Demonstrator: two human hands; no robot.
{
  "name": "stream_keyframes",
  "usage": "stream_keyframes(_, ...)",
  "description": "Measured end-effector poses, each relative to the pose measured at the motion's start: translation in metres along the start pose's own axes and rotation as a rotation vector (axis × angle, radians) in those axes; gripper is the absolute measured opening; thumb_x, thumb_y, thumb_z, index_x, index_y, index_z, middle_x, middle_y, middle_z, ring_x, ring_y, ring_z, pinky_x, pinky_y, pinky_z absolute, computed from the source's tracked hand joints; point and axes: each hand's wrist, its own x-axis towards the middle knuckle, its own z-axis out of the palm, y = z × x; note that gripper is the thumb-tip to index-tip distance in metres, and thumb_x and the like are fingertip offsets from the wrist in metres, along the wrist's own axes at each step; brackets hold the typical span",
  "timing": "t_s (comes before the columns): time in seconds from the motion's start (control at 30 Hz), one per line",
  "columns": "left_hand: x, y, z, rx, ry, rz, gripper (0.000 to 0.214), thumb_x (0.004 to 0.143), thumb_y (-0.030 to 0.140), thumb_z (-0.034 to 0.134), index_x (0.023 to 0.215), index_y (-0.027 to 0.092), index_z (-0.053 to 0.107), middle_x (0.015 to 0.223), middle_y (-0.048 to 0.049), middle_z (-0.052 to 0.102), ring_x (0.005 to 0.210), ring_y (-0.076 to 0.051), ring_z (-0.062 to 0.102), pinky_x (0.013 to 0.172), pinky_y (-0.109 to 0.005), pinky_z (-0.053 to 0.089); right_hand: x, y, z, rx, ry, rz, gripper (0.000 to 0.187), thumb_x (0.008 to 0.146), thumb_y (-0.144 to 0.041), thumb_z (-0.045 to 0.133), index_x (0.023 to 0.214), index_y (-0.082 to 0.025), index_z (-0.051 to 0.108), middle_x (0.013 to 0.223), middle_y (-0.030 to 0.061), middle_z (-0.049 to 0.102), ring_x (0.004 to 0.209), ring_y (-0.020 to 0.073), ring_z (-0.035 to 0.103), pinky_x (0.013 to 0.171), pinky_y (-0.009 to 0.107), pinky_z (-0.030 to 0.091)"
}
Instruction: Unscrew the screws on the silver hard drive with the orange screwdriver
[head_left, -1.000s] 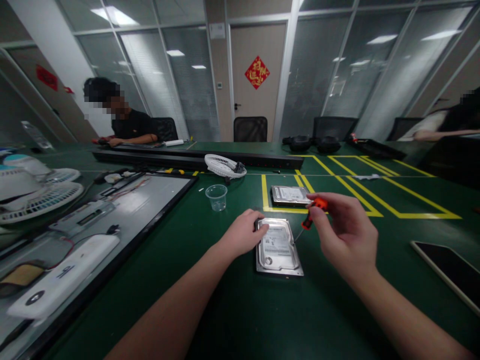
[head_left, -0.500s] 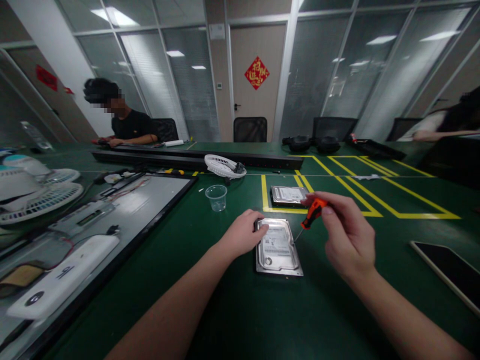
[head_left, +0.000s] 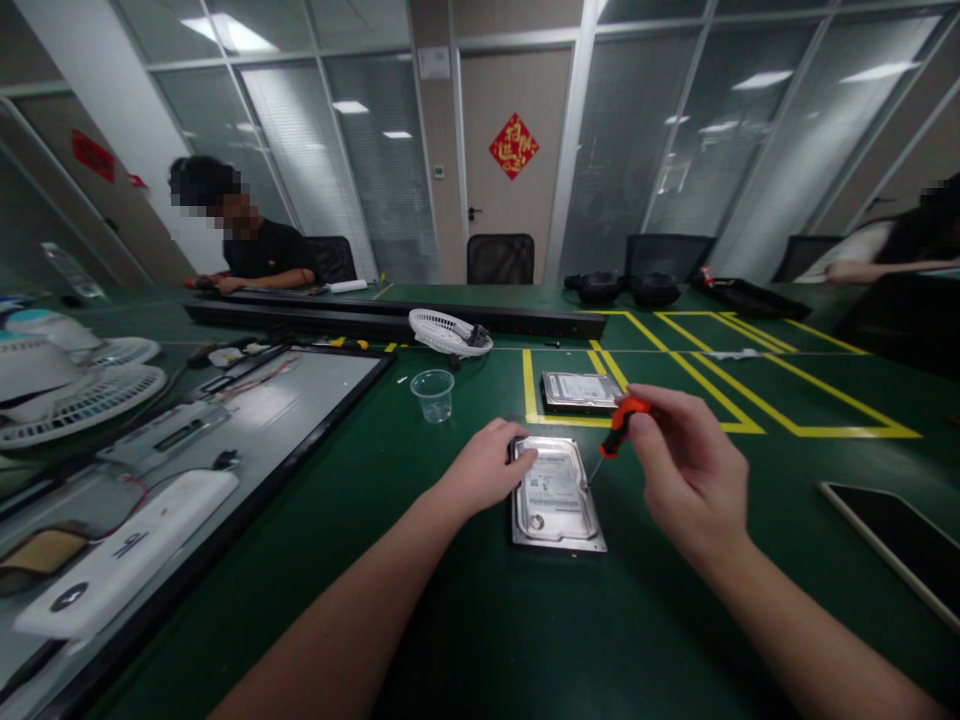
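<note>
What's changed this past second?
The right hand has shifted on the orange-and-black screwdriver: its thumb, farther right half a second ago, has come back left against the handle. Nothing was let go. Unchanged: the left hand holding the near hard drive, the screwdriver tip at that drive's right edge, the far hard drive and the clear cup.

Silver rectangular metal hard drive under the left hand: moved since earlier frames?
No, the hard drive shows no visible shift against the yellow tape beyond it.

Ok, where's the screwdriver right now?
In the head view, the screwdriver is right of centre, in the right hand, its tip at the right edge of the nearer hard drive.
</note>
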Motion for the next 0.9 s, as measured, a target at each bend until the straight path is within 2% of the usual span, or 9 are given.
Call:
stream_keyframes(0.17, 0.0, 0.0, -0.001, 0.002, -0.009, -0.01, 0.034, 0.099, 0.04, 0.059, 0.12, 0.017, 0.071, 0.111, -0.0091, 0.066, 0.09, -0.022, 0.064, 0.085, -0.037, 0.053, -0.001, -0.006, 0.001, 0.107, 0.002, 0.046, 0.027, 0.103, -0.024, 0.055, 0.126, -0.028, 0.068, 0.121, 0.0078, 0.072, 0.11, 0.0226, 0.072, 0.092, 0.041, 0.058)
stream_keyframes(0.33, 0.0, -0.003, 0.002, 0.011, 0.011, 0.014, 0.031, 0.098, 0.038, 0.06, 0.117, 0.016, 0.072, 0.106, -0.0081, 0.066, 0.089, -0.021, 0.063, 0.084, -0.036, 0.051, -0.001, -0.005, 0.003, 0.113, 0.013, 0.052, 0.027, 0.099, -0.022, 0.062, 0.126, -0.026, 0.066, 0.124, 0.0094, 0.072, 0.109, 0.0237, 0.073, 0.094, 0.043, 0.058)
stream_keyframes(0.6, 0.001, -0.002, 0.002, 0.008, 0.007, 0.002, 0.032, 0.098, 0.038, 0.059, 0.118, 0.016, 0.072, 0.108, -0.0079, 0.065, 0.086, -0.02, 0.063, 0.081, -0.035, 0.051, 0.0, 0.005, 0.003, 0.022, 0.035, -0.011, 0.035, 0.091, -0.019, 0.073, 0.124, -0.028, 0.067, 0.114, 0.0068, 0.072, 0.103, 0.0232, 0.07, 0.09, 0.043, 0.057)
stream_keyframes(0.77, 0.0, -0.001, 0.0, -0.001, -0.001, -0.009, 0.034, 0.098, 0.039, 0.059, 0.119, 0.016, 0.072, 0.109, -0.0082, 0.065, 0.087, -0.021, 0.063, 0.082, -0.035, 0.051, 0.0, 0.002, 0.0, 0.004, -0.003, -0.021, 0.031, 0.097, -0.022, 0.065, 0.127, -0.028, 0.068, 0.112, 0.0063, 0.071, 0.101, 0.0214, 0.069, 0.089, 0.041, 0.056)
stream_keyframes(0.9, 0.0, 0.0, -0.001, -0.007, -0.012, -0.016, 0.034, 0.098, 0.039, 0.059, 0.12, 0.016, 0.072, 0.11, -0.0084, 0.066, 0.088, -0.021, 0.063, 0.083, -0.035, 0.052, 0.0, -0.003, -0.001, 0.04, -0.008, 0.014, 0.029, 0.103, -0.024, 0.054, 0.129, -0.028, 0.068, 0.121, 0.0074, 0.072, 0.111, 0.023, 0.069, 0.094, 0.043, 0.055)
